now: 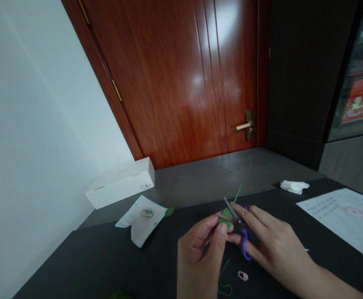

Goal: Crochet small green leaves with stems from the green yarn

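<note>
Between the thumb and fingers of my left hand [204, 245] is a small green crochet piece [225, 220], from which a short yarn tail [238, 195] sticks up. My right hand [273, 236] is closed on the purple handles of a pair of scissors [245, 245]. The blades are spread and reach over the green piece, one on either side of its upper part. Below the hands, a loose strand of green yarn [225, 286] and a pink stitch marker [243, 275] lie on the black table [169, 265].
A white cloth or paper piece [144, 220] with a green leaf shape [169, 212] lies left, near a white box [122, 182]. Right are a crumpled tissue [294, 187] and a printed sheet [346, 220]. Dark green yarn [120, 293] shows at the bottom edge. Behind is a wooden door [175, 83].
</note>
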{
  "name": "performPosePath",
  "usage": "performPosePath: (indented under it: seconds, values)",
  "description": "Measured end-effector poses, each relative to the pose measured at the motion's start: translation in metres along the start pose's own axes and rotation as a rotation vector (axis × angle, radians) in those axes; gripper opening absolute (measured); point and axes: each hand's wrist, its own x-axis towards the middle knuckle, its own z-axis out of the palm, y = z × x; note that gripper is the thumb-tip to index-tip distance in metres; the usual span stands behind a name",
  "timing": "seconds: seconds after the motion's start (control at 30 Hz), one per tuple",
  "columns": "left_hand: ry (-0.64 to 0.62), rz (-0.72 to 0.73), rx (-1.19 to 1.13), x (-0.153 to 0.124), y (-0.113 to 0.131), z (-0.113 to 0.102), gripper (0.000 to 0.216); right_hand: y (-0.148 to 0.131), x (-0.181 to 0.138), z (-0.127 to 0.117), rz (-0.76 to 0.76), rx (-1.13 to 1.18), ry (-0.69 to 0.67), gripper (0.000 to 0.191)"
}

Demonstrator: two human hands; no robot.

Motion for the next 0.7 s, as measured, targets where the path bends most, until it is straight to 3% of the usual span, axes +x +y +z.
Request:
performPosePath:
  seconds: [0.33, 0.7]
  values:
    - [0.025, -0.062, -0.167, -0.0008, -0.0076, 0.0019, 0.013, 0.0031, -0.0017, 0.0021, 0.022, 0.053, -0.049, 0.040]
    - [-0.006, -0.021, -0.145, -0.0004, -0.0073, 0.0019, 0.015, 0.0058, -0.0019, 0.0037, 0.011, 0.028, 0.002, 0.041]
